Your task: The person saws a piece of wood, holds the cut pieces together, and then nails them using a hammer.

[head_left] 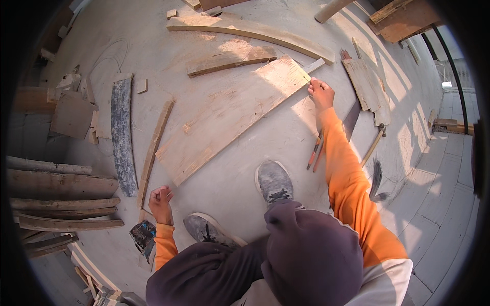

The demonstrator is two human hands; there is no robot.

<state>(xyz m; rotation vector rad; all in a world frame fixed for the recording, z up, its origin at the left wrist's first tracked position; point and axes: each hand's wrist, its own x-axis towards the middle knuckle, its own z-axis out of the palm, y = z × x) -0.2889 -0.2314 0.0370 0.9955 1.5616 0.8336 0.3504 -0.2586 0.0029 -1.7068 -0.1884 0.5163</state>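
Note:
A large pale plywood board [229, 115] lies slanted on the concrete floor in front of me. My right hand [321, 93], on an orange sleeve, reaches out and curls its fingers on the board's far right corner. My left hand [161, 200] is closed in a fist low on the floor, beside the near end of a thin wooden strip [153, 148]; I see nothing held in it. My two grey shoes [274, 179] stand just below the board.
Orange-handled tools [314, 153], a hand saw [352, 120] and a hammer [372, 146] lie right of my arm. A dark plank [123, 133], curved boards [250, 31], a short plank [229, 60] and stacked planks [56, 204] surround the spot.

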